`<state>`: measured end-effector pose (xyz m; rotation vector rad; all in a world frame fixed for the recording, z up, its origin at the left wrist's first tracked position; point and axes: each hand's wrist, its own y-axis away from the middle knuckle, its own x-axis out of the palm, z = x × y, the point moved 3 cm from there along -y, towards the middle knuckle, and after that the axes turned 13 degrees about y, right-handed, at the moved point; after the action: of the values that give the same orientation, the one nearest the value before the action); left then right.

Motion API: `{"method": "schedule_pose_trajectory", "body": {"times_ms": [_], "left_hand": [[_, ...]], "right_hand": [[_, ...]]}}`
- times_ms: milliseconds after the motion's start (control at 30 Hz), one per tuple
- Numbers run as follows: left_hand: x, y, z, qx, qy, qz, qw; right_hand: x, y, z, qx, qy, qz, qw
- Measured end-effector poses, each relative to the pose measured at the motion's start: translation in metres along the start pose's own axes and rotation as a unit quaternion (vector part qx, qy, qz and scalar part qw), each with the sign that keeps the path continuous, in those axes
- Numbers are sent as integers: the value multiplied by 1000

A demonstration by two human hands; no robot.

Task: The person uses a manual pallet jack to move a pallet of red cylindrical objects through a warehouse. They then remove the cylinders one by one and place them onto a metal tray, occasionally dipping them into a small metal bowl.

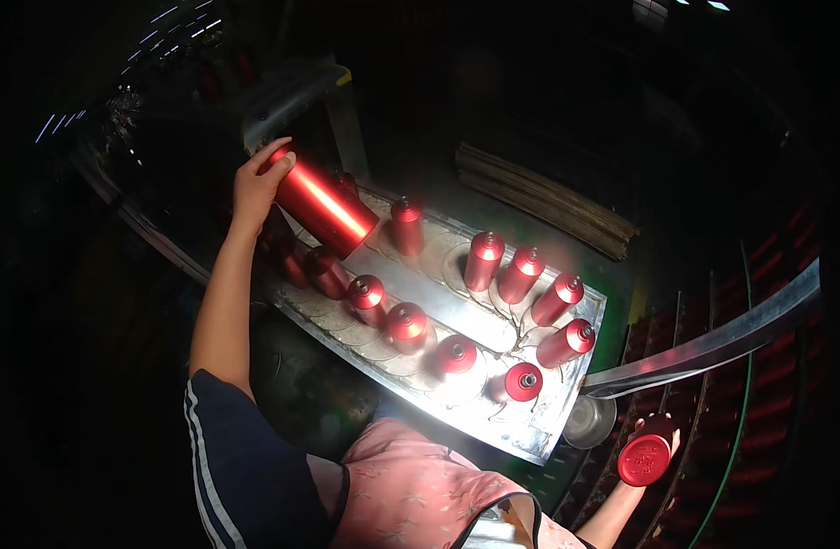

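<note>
My left hand (260, 188) is closed round one end of a red metal bottle (324, 203), which slants down to the right above the left part of a metal tray table (566, 403). Out to the right, beside the tray, my right hand (675, 440) grips another red bottle (645, 460), its round base turned toward me. On the tray stand several red bottles in two rows, necks up, among them one bottle (407, 226) at the back and another bottle (523, 382) at the front right corner. The neck ends of both held bottles are hidden.
A curved metal rail (712, 352) runs off from the tray's right end. Under it sits a round metal pot (590, 422). Dark red rows of bottles (758, 412) fill the shaded right side. Wooden boards (543, 201) lie behind the tray, and a metal stand (301, 96) rises at the back left.
</note>
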<state>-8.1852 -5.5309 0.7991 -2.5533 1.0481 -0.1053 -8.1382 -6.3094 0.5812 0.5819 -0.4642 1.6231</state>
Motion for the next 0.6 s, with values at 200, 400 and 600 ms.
{"method": "schedule_pose_trajectory", "body": {"times_ms": [200, 400, 600], "left_hand": [[20, -132, 145, 118, -285, 10, 951], [43, -185, 290, 132, -244, 23, 961], [30, -197, 400, 97, -249, 23, 963]], "right_hand": [[223, -49, -1, -110, 177, -207, 956], [407, -112, -48, -285, 468, -65, 834], [544, -214, -196, -392, 626, 65, 671]]}}
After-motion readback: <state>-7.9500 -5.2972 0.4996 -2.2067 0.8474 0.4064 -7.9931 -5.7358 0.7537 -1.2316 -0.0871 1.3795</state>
